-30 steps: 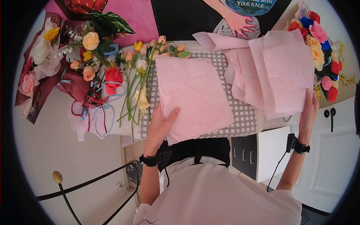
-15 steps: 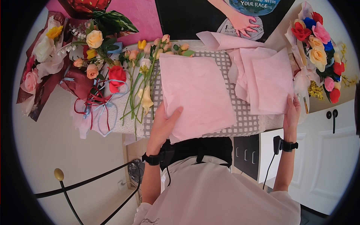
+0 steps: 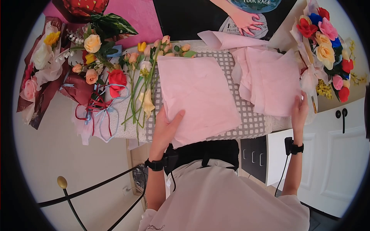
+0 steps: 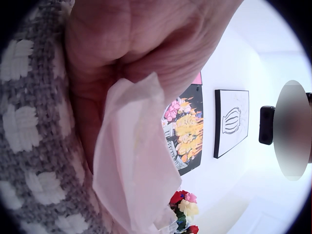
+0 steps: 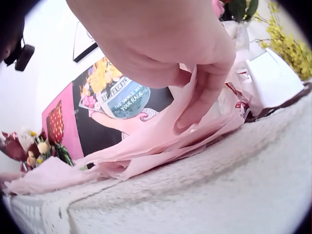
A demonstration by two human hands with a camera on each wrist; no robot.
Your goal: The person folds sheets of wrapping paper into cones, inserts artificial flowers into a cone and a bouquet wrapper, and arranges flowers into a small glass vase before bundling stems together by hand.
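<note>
A stack of pink wrapping paper (image 3: 200,96) lies on the grey-and-white checked cloth (image 3: 250,119). My left hand (image 3: 163,129) grips its lower left edge, thumb on top and fingers underneath; the left wrist view shows the paper's folded edge (image 4: 136,156) coming out of the grip. To the right, a second pile of pink paper sheets (image 3: 269,82) lies loosely layered. At its lower right corner my right hand (image 3: 299,111) pinches a sheet between thumb and fingers. That sheet (image 5: 180,105) rises from the pile to the fingers in the right wrist view.
Loose long-stemmed flowers (image 3: 142,88) lie left of the stack, beside red and blue ribbons (image 3: 98,109) and wrapped bouquets (image 3: 42,65). Another bouquet (image 3: 327,50) stands behind the right pile. A rolled pink sheet (image 3: 227,40) lies at the back, before the painting (image 3: 185,19).
My right hand has moved left with the pink sheet, drawing it off the bouquet and down over the pile, where the layers now lie flatter. My left hand keeps its place.
</note>
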